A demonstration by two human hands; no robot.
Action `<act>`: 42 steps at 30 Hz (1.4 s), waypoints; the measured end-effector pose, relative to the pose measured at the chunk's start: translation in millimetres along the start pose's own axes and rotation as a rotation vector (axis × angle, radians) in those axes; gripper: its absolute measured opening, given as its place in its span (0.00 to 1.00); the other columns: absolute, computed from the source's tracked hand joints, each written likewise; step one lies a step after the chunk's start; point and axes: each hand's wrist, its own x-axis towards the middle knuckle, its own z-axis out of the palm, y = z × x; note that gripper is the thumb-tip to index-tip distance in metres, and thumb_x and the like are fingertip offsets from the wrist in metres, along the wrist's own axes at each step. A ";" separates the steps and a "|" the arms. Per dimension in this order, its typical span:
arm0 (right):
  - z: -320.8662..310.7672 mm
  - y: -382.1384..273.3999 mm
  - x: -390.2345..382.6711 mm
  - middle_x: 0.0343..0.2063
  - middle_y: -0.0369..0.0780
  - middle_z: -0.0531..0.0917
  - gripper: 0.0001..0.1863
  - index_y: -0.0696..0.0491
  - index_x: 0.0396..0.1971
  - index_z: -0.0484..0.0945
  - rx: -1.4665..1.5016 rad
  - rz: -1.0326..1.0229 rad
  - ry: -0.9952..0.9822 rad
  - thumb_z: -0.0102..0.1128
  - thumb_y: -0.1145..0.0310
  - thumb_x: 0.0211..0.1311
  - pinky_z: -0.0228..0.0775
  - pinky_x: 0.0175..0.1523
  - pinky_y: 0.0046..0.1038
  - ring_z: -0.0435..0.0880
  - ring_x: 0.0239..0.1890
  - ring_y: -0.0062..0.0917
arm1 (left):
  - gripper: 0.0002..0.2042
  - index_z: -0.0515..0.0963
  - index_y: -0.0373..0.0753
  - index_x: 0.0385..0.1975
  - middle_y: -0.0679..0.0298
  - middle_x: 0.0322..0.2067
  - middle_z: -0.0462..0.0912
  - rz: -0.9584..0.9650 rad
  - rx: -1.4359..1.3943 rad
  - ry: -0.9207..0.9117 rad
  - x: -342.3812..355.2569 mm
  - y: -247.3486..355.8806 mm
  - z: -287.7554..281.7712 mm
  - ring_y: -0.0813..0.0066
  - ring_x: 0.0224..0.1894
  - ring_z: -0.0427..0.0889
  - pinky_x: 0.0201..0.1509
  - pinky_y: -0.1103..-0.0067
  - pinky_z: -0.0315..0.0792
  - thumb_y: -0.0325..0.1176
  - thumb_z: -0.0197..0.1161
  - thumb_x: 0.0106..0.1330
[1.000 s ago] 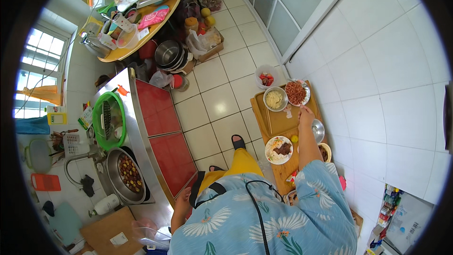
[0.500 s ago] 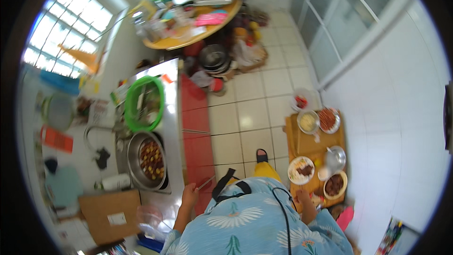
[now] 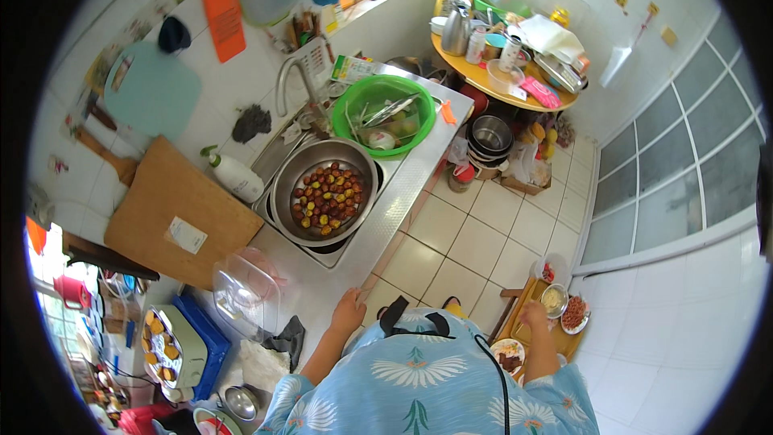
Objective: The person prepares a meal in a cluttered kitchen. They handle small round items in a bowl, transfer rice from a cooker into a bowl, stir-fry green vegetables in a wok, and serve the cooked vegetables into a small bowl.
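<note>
While standing between the counter (image 3: 320, 283) and the tray (image 3: 570, 344), probably being between steps, judging by the wide-apart hands. Curling the left hand (image 3: 348, 311) in at 10 o'clock from the shirt (image 3: 415, 379), right by the counter edge; curling the right hand (image 3: 533, 316) at 2, near the bowl (image 3: 554, 316), also at 2. Not being able to tell if gripping anything in either, tbh. For picking anything up, probably needing uncurled hands and a short reach toward 2 for the bowl, or a longer one toward 11 for the basin (image 3: 290, 171).
</note>
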 end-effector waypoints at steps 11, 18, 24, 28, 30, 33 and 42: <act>250.3 -244.6 -1.1 0.18 0.39 0.78 0.16 0.58 0.32 0.75 -0.284 -0.491 -0.423 0.41 0.64 0.72 0.71 0.23 0.23 0.75 0.17 0.20 | 0.23 0.70 0.35 0.57 0.51 0.61 0.69 -0.014 -0.106 -0.062 -34.6 -38.6 -21.2 0.55 0.63 0.67 0.66 0.69 0.61 0.37 0.56 0.62; 258.5 -272.4 84.5 0.17 0.39 0.78 0.17 0.58 0.28 0.74 -0.313 -0.411 -0.519 0.41 0.63 0.73 0.71 0.23 0.23 0.76 0.16 0.21 | 0.18 0.76 0.38 0.51 0.52 0.51 0.78 -0.284 -0.100 -0.071 -3.9 -6.4 -38.8 0.53 0.55 0.75 0.59 0.68 0.68 0.39 0.54 0.64; 240.0 -336.7 149.6 0.15 0.39 0.78 0.17 0.57 0.26 0.73 -0.345 -0.308 -0.507 0.42 0.62 0.71 0.70 0.21 0.25 0.76 0.16 0.22 | 0.19 0.78 0.38 0.48 0.48 0.47 0.80 -0.556 -0.041 0.002 15.6 12.6 -20.3 0.49 0.51 0.77 0.57 0.66 0.70 0.43 0.54 0.64; 251.0 -371.6 201.4 0.16 0.39 0.77 0.17 0.57 0.25 0.73 -0.339 -0.322 -0.505 0.43 0.63 0.71 0.70 0.20 0.24 0.76 0.16 0.22 | 0.20 0.78 0.39 0.49 0.48 0.47 0.80 -0.676 -0.042 0.039 14.7 22.9 8.0 0.48 0.52 0.77 0.57 0.65 0.70 0.45 0.54 0.64; 261.3 -379.1 226.4 0.17 0.38 0.77 0.16 0.55 0.26 0.73 -0.288 -0.307 -0.583 0.42 0.62 0.71 0.72 0.20 0.25 0.77 0.16 0.22 | 0.19 0.78 0.39 0.48 0.48 0.48 0.80 -0.756 -0.088 0.093 0.4 46.1 15.1 0.49 0.52 0.77 0.57 0.65 0.70 0.44 0.54 0.65; 273.0 -403.6 230.7 0.15 0.37 0.74 0.17 0.52 0.25 0.71 -0.268 -0.336 -0.632 0.42 0.58 0.72 0.69 0.17 0.23 0.75 0.14 0.21 | 0.19 0.79 0.37 0.48 0.49 0.48 0.80 -0.834 -0.218 0.183 -17.1 69.1 29.9 0.51 0.52 0.77 0.57 0.67 0.70 0.44 0.53 0.65; 363.6 -442.7 132.7 0.09 0.36 0.71 0.25 0.51 0.17 0.68 -0.366 -0.412 -0.885 0.41 0.51 0.72 0.57 0.13 0.20 0.68 0.08 0.19 | 0.19 0.78 0.33 0.47 0.49 0.47 0.81 -1.359 -0.697 0.459 -126.9 104.4 169.7 0.53 0.52 0.78 0.57 0.69 0.70 0.40 0.55 0.64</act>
